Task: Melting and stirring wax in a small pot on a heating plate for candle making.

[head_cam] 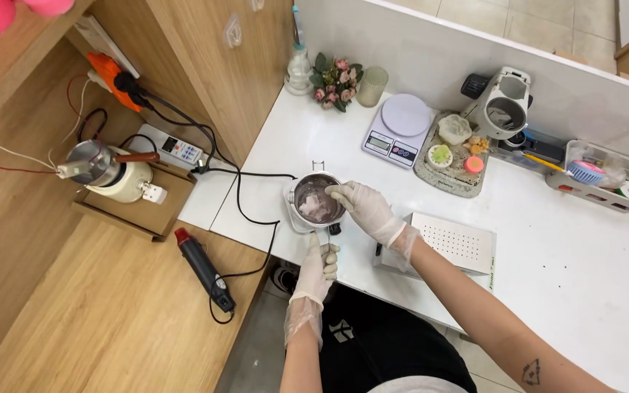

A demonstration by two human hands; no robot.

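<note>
2 gloved hands – 1 pot – 1 scale.

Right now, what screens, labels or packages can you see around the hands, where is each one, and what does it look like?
Kitchen scale: behind the metal pot, white, round platform, small grey screen.
Power strip: left, on the wooden counter, white, small dark display.
Flat box: beside the right hand, white, dotted top.
Left hand: grips the pot's handle.

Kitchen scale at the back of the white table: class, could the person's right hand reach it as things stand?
Probably yes. The right hand rests at the metal pot's rim, and the bare table between it and the kitchen scale holds nothing in the way.
</note>
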